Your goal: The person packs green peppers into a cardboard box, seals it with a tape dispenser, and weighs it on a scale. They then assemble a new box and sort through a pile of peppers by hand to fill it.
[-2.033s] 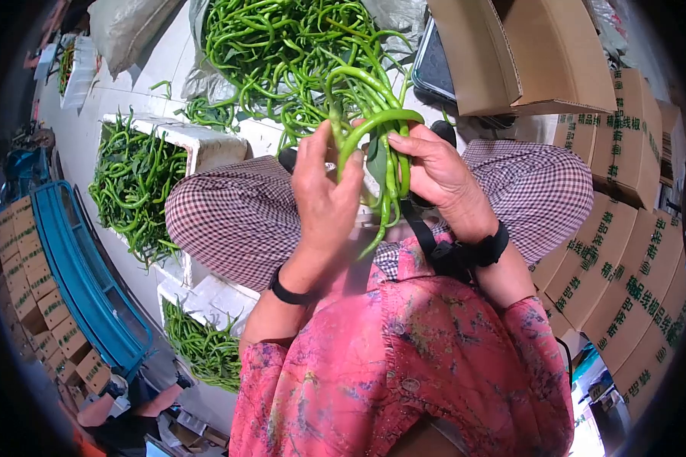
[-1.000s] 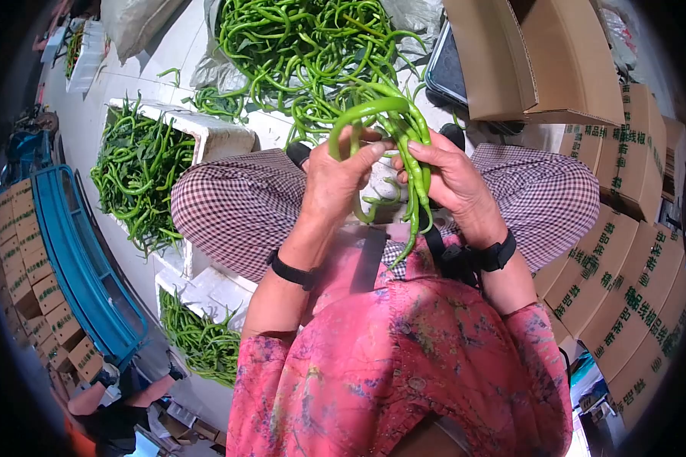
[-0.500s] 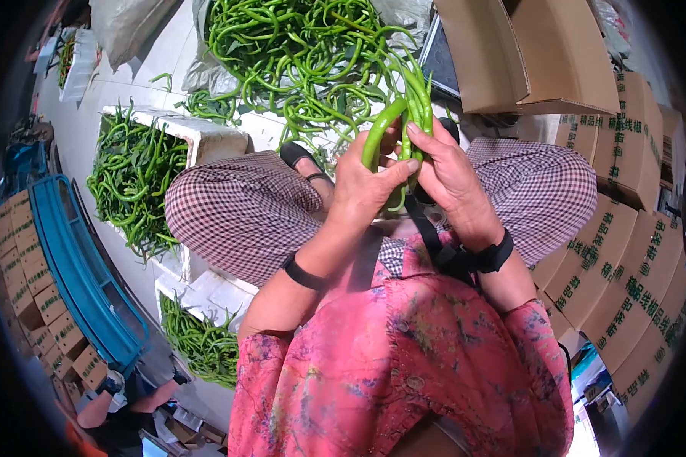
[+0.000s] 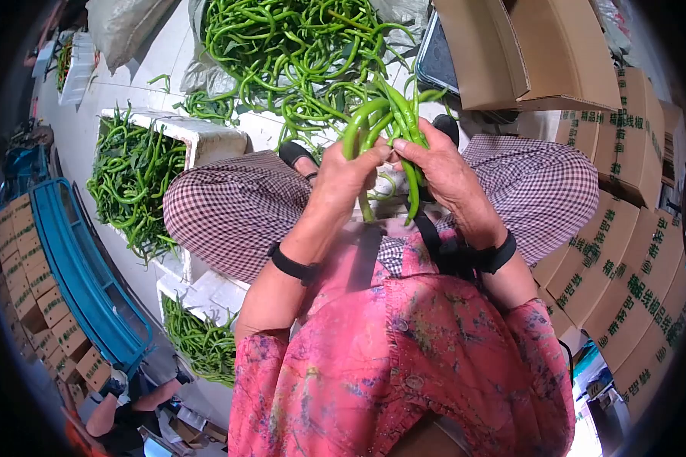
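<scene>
Long green peppers (image 4: 395, 114) are bunched between my two hands, above my lap. My left hand (image 4: 348, 171) is closed round some of them, with a thick curved pepper rising past its fingers. Close beside it, my right hand (image 4: 443, 164) grips more peppers, its thumb pressed on them; their ends hang below the fingers. The two thumbs nearly meet. Beyond the hands lies a large heap of green peppers (image 4: 282, 38) on plastic sheeting and the floor.
White foam boxes (image 4: 213, 141) with peppers stand at the left. An open cardboard box (image 4: 564, 53) is at the upper right, above printed cartons (image 4: 617, 259). A blue cart (image 4: 84, 266) is at the far left. Another person's arms (image 4: 156, 396) show at the lower left.
Both hands have shifted slightly, the left one leftward and turned. The peppers between them have spread apart, and their lower ends now hang further down.
</scene>
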{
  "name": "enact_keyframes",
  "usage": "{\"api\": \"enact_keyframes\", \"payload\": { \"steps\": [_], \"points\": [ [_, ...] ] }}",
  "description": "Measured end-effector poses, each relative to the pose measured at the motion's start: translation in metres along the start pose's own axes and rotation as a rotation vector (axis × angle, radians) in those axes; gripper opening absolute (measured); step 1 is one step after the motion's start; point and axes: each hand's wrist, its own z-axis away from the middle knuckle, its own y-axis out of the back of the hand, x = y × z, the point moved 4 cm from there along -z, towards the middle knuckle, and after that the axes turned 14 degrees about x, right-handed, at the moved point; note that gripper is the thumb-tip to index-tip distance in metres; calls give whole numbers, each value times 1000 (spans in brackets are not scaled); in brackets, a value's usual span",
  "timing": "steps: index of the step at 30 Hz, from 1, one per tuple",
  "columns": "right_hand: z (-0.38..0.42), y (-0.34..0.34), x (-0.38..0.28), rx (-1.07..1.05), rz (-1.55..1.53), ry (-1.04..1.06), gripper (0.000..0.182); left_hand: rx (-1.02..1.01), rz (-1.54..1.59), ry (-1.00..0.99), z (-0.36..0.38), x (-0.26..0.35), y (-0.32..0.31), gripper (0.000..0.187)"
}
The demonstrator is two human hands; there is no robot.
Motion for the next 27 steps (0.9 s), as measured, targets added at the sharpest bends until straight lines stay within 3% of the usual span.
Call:
{"api": "enact_keyframes", "payload": {
  "steps": [3,5,7,9,11,13,15,17,20,21,25,27],
  "points": [
    [-3,16,-10,74,-24,-46,38,107,1,-102,-7,10,24,17],
    [-13,31,-12,82,-136,-9,34,41,46,-26,0,19,38,17],
    [-20,51,-14,219,-383,-50,30,24,62,-6,9,18,53,21],
    [-25,60,-16,201,-510,-82,30,14,179,14,21,18,61,24],
    [-22,45,-23,44,-636,-92,33,15,300,37,25,22,57,28],
    [-23,34,-18,-71,-683,-101,35,127,388,6,26,28,48,34],
    [-21,21,-16,-90,-739,-124,31,50,291,-27,16,16,37,33],
    [-19,13,-13,-89,-717,-130,32,62,0,-92,14,13,15,36],
    [-17,0,-13,-110,-775,-131,36,-11,-154,-242,11,-1,-12,47],
    [-17,-1,-11,-100,-790,-124,36,-18,-158,-340,6,-7,-17,47],
    [-21,-1,-8,-69,-838,-84,32,11,-226,-356,0,-7,-12,40],
    [-23,-3,-10,-156,-911,-113,31,8,-243,-351,-1,-4,-9,37]
  ]
}}
